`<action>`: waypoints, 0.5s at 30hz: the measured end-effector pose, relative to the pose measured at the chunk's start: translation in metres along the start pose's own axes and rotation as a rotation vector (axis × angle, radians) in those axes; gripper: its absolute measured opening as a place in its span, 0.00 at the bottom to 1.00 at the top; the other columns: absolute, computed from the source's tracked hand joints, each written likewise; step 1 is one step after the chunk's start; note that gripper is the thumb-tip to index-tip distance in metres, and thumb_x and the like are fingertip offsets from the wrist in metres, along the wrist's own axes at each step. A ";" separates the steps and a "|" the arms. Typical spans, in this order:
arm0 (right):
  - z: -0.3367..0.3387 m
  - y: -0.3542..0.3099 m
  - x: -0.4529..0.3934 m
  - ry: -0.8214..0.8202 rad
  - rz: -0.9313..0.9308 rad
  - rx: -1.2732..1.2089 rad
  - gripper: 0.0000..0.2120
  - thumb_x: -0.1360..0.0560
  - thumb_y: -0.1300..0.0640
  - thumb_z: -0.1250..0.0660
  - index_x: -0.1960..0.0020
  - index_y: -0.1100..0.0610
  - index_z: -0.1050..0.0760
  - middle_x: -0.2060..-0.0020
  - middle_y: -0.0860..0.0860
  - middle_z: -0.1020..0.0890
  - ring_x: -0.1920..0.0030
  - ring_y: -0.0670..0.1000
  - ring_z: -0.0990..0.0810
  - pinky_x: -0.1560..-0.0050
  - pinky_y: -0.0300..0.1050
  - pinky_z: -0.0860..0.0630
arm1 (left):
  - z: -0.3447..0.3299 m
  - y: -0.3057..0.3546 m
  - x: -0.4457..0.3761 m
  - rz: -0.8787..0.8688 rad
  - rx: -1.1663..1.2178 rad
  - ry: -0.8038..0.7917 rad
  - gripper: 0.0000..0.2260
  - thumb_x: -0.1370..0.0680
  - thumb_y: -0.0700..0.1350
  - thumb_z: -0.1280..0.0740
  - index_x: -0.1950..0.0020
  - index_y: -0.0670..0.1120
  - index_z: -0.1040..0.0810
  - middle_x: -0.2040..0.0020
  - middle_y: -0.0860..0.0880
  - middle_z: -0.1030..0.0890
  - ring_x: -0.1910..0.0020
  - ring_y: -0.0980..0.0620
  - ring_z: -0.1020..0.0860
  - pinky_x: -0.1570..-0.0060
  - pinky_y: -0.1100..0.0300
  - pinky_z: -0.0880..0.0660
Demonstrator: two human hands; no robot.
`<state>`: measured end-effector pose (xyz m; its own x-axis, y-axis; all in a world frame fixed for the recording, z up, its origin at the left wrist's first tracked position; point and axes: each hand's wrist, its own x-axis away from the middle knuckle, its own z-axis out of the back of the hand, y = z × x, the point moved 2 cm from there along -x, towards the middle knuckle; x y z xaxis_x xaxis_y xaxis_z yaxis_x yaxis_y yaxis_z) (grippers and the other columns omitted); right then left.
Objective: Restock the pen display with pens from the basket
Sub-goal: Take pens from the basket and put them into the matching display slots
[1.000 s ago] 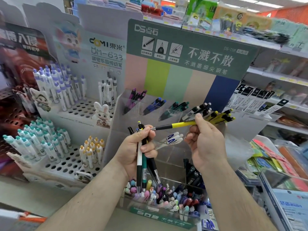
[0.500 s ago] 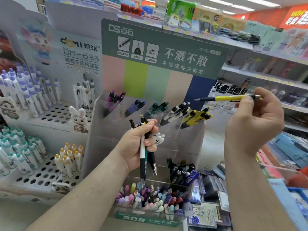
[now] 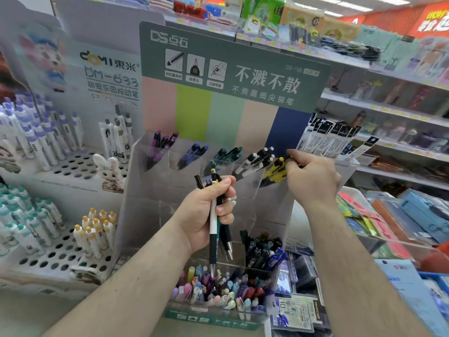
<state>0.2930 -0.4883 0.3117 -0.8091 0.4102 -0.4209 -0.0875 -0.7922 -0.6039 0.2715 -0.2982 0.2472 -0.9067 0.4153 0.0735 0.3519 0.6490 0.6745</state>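
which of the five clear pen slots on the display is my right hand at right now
The rightmost slot, holding yellow pens, below the dark blue stripe. Your right hand has its fingers at its mouth; the purple, blue, green and white-pen slots lie further left.

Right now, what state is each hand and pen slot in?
left hand: grips a bunch of pens, tips down
right hand: fingers at the yellow pens; grip unclear
five display slots: each holds pens, none full
bottom tray: crowded with mixed pens
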 end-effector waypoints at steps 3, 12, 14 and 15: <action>0.003 -0.002 -0.001 -0.053 0.016 0.030 0.14 0.21 0.52 0.36 0.38 0.41 0.20 0.40 0.44 0.18 0.32 0.54 0.32 0.31 0.51 0.40 | 0.002 0.000 0.001 -0.003 -0.017 0.012 0.06 0.28 0.44 0.34 0.53 0.45 0.23 0.67 0.52 0.24 0.78 0.58 0.36 0.76 0.66 0.39; -0.003 -0.038 0.062 0.048 0.255 -0.281 0.03 0.28 0.58 0.29 0.56 0.52 0.18 0.62 0.46 0.19 0.58 0.49 0.20 0.54 0.46 0.23 | 0.007 0.006 0.006 -0.043 -0.047 0.134 0.05 0.27 0.47 0.33 0.57 0.46 0.27 0.71 0.53 0.30 0.78 0.58 0.36 0.76 0.65 0.39; -0.015 -0.051 0.089 -0.347 0.210 -0.277 0.08 0.31 0.47 0.26 0.58 0.50 0.21 0.67 0.44 0.20 0.66 0.42 0.22 0.64 0.38 0.24 | 0.012 0.006 0.006 -0.042 -0.022 0.204 0.09 0.21 0.47 0.35 0.60 0.47 0.28 0.72 0.53 0.32 0.78 0.57 0.36 0.75 0.64 0.38; -0.021 -0.053 0.099 -0.505 0.190 -0.239 0.12 0.33 0.44 0.25 0.57 0.48 0.23 0.67 0.44 0.20 0.67 0.40 0.23 0.67 0.34 0.27 | 0.015 0.006 0.006 -0.034 -0.018 0.238 0.13 0.20 0.48 0.36 0.64 0.48 0.27 0.73 0.53 0.33 0.78 0.56 0.36 0.74 0.63 0.37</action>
<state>0.2299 -0.3960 0.2881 -0.9793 -0.0416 -0.1981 0.1726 -0.6828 -0.7099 0.2720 -0.2825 0.2406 -0.9480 0.2302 0.2197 0.3178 0.6478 0.6924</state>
